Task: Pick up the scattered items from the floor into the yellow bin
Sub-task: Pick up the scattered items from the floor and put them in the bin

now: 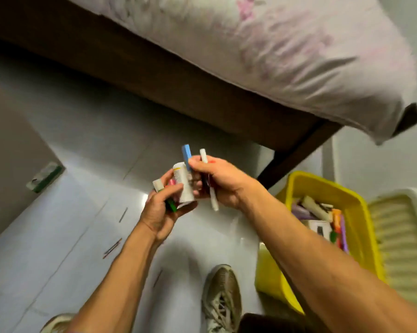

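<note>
Floor (65, 131), left and centre of frame: pale tile, smooth, glossy, with a bright glare spot near centre. Bed frame (169, 75), upper centre: dark brown wood, matt. Bedding (286, 51), upper right: thin cloth, pale with faded pink print, creased, soft sheen. Yellow bin (361, 212), lower right: plastic, smooth, slightly glossy. White tray (404, 239) at right edge: ribbed plastic. Shoe (223, 296), bottom centre: mesh-like fabric, laced, matt. White bottle (183, 183), centre: smooth plastic with printed label.

Yellow bin (361, 200); blue stick (186, 153); white pen (204, 156); bedsheet (286, 44) pale with pink floral print; bed frame (154, 75) dark brown.
</note>
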`<state>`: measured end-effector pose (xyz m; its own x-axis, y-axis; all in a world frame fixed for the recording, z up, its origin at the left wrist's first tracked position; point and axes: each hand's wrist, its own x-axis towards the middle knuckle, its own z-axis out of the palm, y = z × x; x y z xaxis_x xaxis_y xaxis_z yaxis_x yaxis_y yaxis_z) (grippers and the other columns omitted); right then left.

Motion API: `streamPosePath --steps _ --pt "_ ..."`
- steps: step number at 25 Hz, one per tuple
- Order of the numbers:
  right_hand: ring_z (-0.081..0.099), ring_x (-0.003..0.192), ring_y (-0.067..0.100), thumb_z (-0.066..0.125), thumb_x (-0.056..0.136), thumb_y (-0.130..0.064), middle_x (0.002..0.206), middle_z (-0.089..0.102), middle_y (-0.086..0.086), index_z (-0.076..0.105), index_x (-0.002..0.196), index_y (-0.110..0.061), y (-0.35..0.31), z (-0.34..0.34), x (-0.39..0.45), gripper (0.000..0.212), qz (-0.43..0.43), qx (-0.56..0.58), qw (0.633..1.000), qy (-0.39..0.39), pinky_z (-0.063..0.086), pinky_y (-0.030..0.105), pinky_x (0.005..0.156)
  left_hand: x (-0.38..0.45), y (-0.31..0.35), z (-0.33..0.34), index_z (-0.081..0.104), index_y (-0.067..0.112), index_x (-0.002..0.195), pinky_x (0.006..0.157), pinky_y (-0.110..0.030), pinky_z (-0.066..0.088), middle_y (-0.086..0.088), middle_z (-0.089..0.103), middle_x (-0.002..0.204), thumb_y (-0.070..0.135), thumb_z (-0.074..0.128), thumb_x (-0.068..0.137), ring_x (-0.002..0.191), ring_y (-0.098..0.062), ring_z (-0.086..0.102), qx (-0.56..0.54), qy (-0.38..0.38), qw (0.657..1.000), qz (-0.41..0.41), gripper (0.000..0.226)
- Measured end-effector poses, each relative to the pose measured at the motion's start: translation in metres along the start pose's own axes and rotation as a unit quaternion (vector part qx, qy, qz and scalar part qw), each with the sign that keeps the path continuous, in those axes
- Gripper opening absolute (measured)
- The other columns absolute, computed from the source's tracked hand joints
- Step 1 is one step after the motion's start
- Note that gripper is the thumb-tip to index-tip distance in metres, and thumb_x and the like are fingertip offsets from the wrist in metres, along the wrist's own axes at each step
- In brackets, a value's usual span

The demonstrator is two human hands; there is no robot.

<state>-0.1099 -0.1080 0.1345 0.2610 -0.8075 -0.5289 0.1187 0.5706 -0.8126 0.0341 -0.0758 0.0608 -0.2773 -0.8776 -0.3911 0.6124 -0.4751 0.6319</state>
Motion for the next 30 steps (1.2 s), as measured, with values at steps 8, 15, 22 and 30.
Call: streamPosePath --steps 8,15,22,30 --pt "0.056 0.038 0.014 0.058 0.094 -0.023 0.05 0.056 0.005 0.058 0.073 -0.01 -0.02 -0.187 -0.187 0.024 0.069 0.047 0.95 0.301 0.046 0.022 0.037 -0.016 -0.121 0.229 0.061 0.018 0.119 0.075 -0.05 0.059 -0.019 0.064 0.116 0.008 0.062 0.086 0.102 -0.034 0.065 0.18 -0.048 0.972 -0.144 0.034" --pt "0.058 0.047 0.015 0.054 0.096 -0.04 0.057 0.058 -0.002 0.052 0.085 -0.017 0.02 -0.217 -0.209 0.026 0.015 0.123 0.907 0.403 0.043 0.021 0.044 -0.024 -0.149 0.243 0.076 0.024 0.088 0.071 -0.031 0.052 -0.002 0.074 0.092 0.061 0.05 0.09 0.08 -0.015 0.07 0.225 -0.056 0.948 -0.217 0.045" --pt "0.063 0.102 0.039 0.055 0.097 -0.033 0.122 0.062 0.018 0.057 0.13 -0.003 0.031 -0.142 -0.161 0.045 0.025 -0.02 0.952 0.306 0.049 0.042 0.091 -0.044 -0.086 0.162 0.047 0.015 0.141 0.095 -0.038 0.048 -0.008 0.058 0.134 0.043 0.045 0.1 0.116 -0.025 0.058 0.255 0.043 0.961 -0.101 0.049" --pt "0.071 0.09 0.026 0.057 0.095 -0.029 0.108 0.07 0.006 0.065 0.11 -0.014 0.103 0.017 -0.043 0.022 0.113 -0.227 0.965 0.069 0.058 0.04 0.081 -0.089 -0.027 -0.068 0.06 0.016 0.08 0.06 -0.028 0.039 -0.007 0.062 0.082 0.013 0.051 0.087 0.07 -0.024 0.053 0.223 0.351 0.906 -0.08 0.012"
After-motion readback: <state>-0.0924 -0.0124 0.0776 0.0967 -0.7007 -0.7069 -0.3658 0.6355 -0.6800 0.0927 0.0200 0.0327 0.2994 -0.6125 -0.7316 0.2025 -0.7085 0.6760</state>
